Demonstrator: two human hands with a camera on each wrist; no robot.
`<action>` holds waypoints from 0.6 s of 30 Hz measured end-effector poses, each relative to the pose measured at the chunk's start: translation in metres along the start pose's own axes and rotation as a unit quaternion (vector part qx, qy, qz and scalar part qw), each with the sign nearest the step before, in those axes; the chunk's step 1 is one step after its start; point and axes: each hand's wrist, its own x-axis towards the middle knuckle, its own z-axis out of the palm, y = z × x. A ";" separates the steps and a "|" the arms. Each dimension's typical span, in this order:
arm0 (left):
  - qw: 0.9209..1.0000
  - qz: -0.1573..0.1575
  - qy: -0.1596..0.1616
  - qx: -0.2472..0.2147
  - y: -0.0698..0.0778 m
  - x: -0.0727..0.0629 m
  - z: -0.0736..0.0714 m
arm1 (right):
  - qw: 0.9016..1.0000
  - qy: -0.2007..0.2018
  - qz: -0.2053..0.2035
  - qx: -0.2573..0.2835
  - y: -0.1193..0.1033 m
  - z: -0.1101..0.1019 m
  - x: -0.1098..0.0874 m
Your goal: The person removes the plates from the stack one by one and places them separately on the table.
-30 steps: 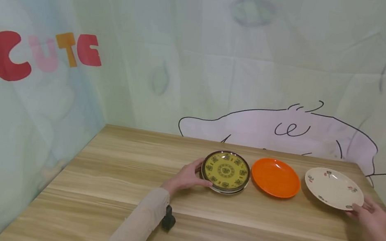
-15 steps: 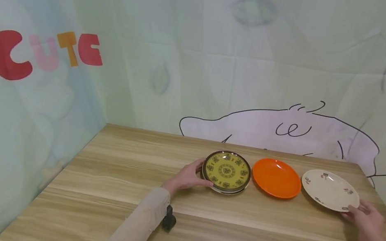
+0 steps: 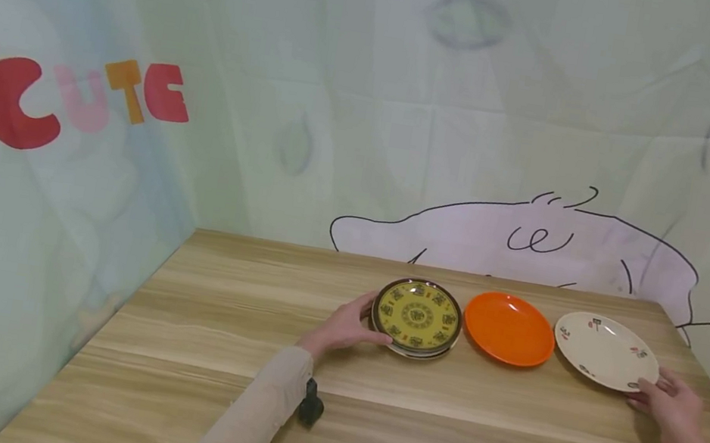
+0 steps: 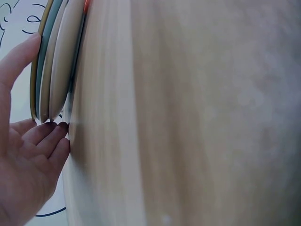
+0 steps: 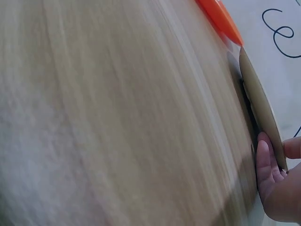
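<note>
My left hand (image 3: 346, 327) rests against the left edge of a stack of several plates, its thumb on the near rim and its fingers fairly straight along the side. A yellow-green plate with a dark rim and dark motifs (image 3: 417, 315) tops this stack; the plate edges (image 4: 59, 61) below it show in the left wrist view. My right hand (image 3: 672, 407) pinches the near right rim of a cream plate with small printed designs (image 3: 607, 353), thumb on top and fingers underneath. In the right wrist view, this cream plate (image 5: 263, 108) has its held side raised above the table.
An orange plate (image 3: 507, 328) lies between the stack and the cream plate. All stand toward the back of a wood-grain table (image 3: 432, 440). A printed cloth backdrop (image 3: 273, 125) rises behind the table and along its left side.
The right hand has shifted the cream plate slightly left and toward me, mostly in the first half second. The left hand stays at the stack.
</note>
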 end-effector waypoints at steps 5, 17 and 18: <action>1.000 0.003 -0.001 -0.010 -0.001 0.000 0.000 | 1.000 -0.011 -0.023 -0.013 0.003 -0.001 0.000; 1.000 0.003 -0.003 -0.007 -0.001 0.001 0.000 | 0.998 -0.007 -0.040 -0.054 0.003 -0.001 0.001; 1.000 0.002 -0.003 -0.007 -0.001 0.001 0.000 | 0.998 -0.007 -0.036 -0.057 0.003 -0.001 0.001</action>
